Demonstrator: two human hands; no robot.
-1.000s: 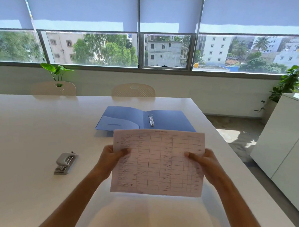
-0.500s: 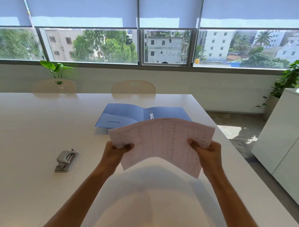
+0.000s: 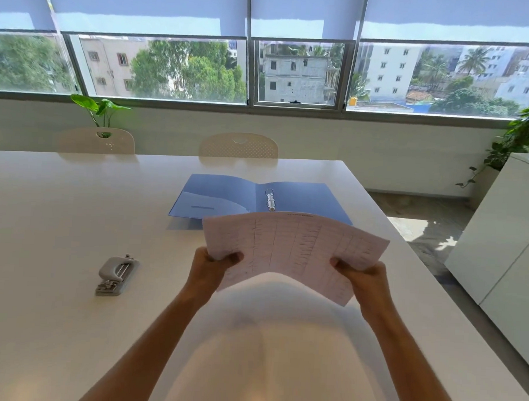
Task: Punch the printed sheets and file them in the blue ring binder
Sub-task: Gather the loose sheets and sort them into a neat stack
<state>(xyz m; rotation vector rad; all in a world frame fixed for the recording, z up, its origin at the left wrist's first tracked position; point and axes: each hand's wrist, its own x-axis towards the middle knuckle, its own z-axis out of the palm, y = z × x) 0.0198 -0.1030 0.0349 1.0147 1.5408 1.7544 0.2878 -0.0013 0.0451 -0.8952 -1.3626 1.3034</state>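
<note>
I hold the printed sheets (image 3: 294,247), a thin stack with a printed table, above the white table (image 3: 60,206). My left hand (image 3: 212,266) grips their left edge and my right hand (image 3: 364,276) grips their right edge. The stack arches upward in the middle and tilts away from me. Behind it the blue ring binder (image 3: 224,195) lies open flat, its metal rings (image 3: 270,199) showing at the spine; its near edge is hidden by the paper. A grey hole punch (image 3: 116,275) rests on the table to the left of my hands.
Two pale chairs (image 3: 238,145) stand at the table's far side below the windows. A white cabinet (image 3: 510,241) stands to the right, across a strip of floor. Potted plants (image 3: 523,136) sit near the window wall.
The sheets stood upright facing me a second ago; now they lean away and bow upward between my hands. My hands have shifted slightly forward toward the binder.
</note>
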